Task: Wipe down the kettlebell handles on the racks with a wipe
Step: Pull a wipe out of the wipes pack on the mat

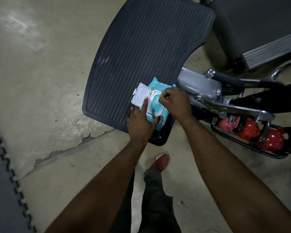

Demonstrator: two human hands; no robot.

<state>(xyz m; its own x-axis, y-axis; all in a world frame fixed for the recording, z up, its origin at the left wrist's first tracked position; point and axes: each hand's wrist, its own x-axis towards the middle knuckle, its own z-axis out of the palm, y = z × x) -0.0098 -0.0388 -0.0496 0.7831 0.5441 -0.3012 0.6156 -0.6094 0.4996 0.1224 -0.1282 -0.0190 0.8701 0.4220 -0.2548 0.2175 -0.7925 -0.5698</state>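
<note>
A teal pack of wipes point(158, 86) lies on the near end of a black ribbed platform point(141, 47), its white flip lid point(140, 94) open to the left. My left hand point(141, 121) holds the pack down, index finger stretched along the lid's edge, thumb on the pack's near side. My right hand point(172, 100) hovers over the pack's opening with fingers curled in a pinch; whether a wipe is between them is hidden. Red kettlebells point(247, 130) sit in a low black rack point(242, 145) to the right.
A grey and chrome machine frame point(208, 91) with black arms stands right of the platform, above the rack. A dark padded bench point(252, 31) is at top right. Beige floor with peeling paint lies left; dark puzzle mats point(2, 190) edge the lower left. My red shoe point(160, 161) is below.
</note>
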